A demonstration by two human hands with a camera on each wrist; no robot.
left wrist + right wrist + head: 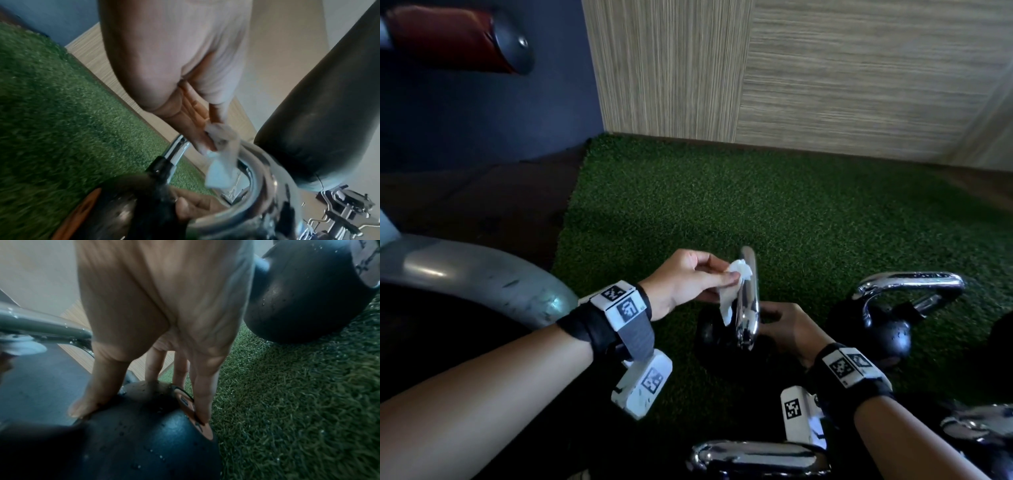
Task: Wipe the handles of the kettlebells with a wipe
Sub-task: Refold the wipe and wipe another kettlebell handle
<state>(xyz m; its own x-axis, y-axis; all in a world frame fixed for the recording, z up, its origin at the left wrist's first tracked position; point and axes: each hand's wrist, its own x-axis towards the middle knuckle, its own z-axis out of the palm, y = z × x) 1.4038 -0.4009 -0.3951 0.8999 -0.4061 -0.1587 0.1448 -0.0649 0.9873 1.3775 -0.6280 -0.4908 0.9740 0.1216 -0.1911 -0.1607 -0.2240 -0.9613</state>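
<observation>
A black kettlebell (717,337) stands on green turf (756,205) with its chrome handle (748,298) edge-on to me. My left hand (732,279) pinches a crumpled white wipe (736,287) against the upper left side of that handle. In the left wrist view the wipe (220,164) hangs from my fingertips (205,141) inside the handle loop (259,177). My right hand (777,323) grips the ball from the right. Its thumb (86,404) and fingers (202,404) straddle the ball's top (144,434).
A second kettlebell (887,330) with a chrome handle (914,282) stands close on the right. Two more chrome handles (760,457) (979,423) lie near me. A grey machine base (482,274) sits left, a red padded roller (448,41) above it, and a wood-look wall (825,68) behind.
</observation>
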